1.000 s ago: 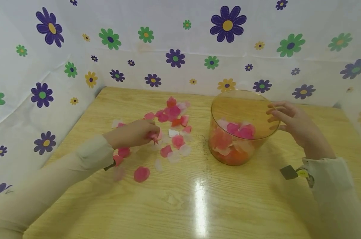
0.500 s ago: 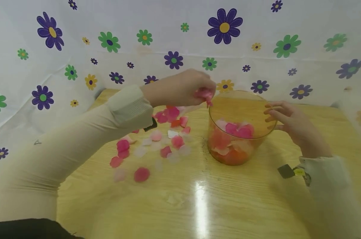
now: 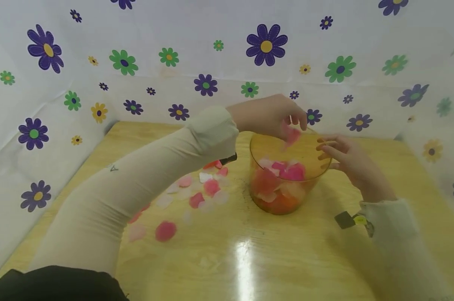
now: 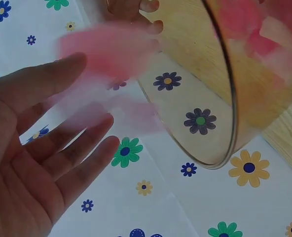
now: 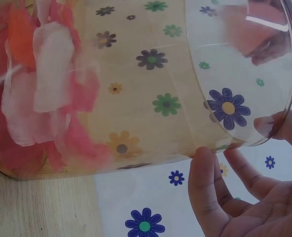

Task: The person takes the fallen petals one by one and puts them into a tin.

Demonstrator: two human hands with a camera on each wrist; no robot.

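A clear amber bucket (image 3: pixel 309 184) stands on the table, partly filled with pink, orange and white artificial petals (image 3: pixel 296 171). My left hand (image 3: pixel 273 115) is over its mouth. In the left wrist view its fingers (image 4: pixel 87 148) are spread loosely, and blurred pink petals (image 4: pixel 111 52) are just off the thumb and fingertips. My right hand (image 3: pixel 352 165) holds the bucket's right side near the rim. In the right wrist view, its fingertips (image 5: pixel 202 158) are against the outer wall and one digit (image 5: pixel 267 124) laps the rim.
Loose pink and white petals (image 3: pixel 166 231) lie scattered on the wooden table (image 3: pixel 196 267) left of the bucket, some hidden under the left sleeve (image 3: pixel 136 179). A white flower-printed cloth (image 3: pixel 219 25) stands behind and at both sides.
My left hand has lifted petals from the table, carried them right to above the bucket, and loosened its fingers so they drop. The right hand stays on the bucket; the head view has shifted slightly.
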